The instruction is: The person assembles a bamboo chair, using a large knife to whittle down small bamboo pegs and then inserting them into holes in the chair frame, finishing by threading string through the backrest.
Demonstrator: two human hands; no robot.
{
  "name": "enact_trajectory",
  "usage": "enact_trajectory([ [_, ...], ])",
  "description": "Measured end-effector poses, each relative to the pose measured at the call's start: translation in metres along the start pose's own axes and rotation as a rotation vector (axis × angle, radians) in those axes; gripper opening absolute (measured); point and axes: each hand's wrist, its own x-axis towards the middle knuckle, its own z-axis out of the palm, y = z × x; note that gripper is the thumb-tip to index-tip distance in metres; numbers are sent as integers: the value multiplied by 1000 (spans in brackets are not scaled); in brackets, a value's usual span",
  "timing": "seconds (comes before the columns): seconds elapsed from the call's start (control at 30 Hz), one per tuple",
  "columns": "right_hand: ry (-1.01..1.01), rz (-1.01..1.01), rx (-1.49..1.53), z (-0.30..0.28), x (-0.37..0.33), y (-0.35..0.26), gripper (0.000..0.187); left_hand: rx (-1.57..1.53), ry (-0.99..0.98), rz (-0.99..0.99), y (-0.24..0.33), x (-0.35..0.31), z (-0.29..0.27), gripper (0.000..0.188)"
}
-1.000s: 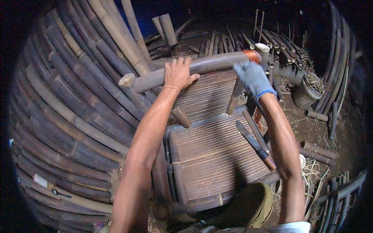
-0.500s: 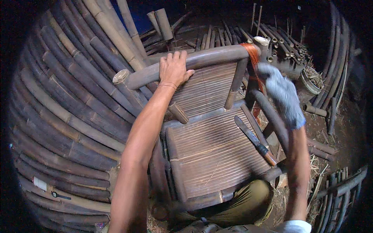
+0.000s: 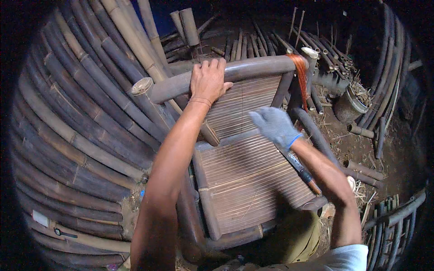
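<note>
A bamboo chair [image 3: 253,180] with a slatted seat and back stands before me. Over its curved top rail [image 3: 262,67] my bare left hand [image 3: 209,81] is closed, the thumb lying against the back slats. My right hand [image 3: 272,127], in a grey glove with a blue cuff, is above the seat near the lower back. Its fingers are blurred, and I cannot make out anything in them. Beneath that wrist lies a knife [image 3: 305,175] with a dark and brown handle, its blade partly covered. Orange strands [image 3: 300,77] hang from the rail's right end.
Dark bamboo poles [image 3: 81,135] lie in rows on the left, with a wristwatch [image 3: 64,233] on one of them. Cut bamboo pieces [image 3: 332,54] are piled at the back right. A bucket of scraps [image 3: 350,106] stands to the right of the chair.
My right hand has moved left, from the orange strands to above the seat. The strands now hang free. My left hand stays on the rail, and the view has shifted slightly.
</note>
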Motion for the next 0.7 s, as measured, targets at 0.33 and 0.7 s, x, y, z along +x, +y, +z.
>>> enact_trajectory([
  [0.33,-152,182,-41,-64,8,76,48,-20,-11,50,-1,4,-3,77],
  [0.7,600,7,183,-155,-113,-20,17,-169,140,209,63,-23,-35,97],
])
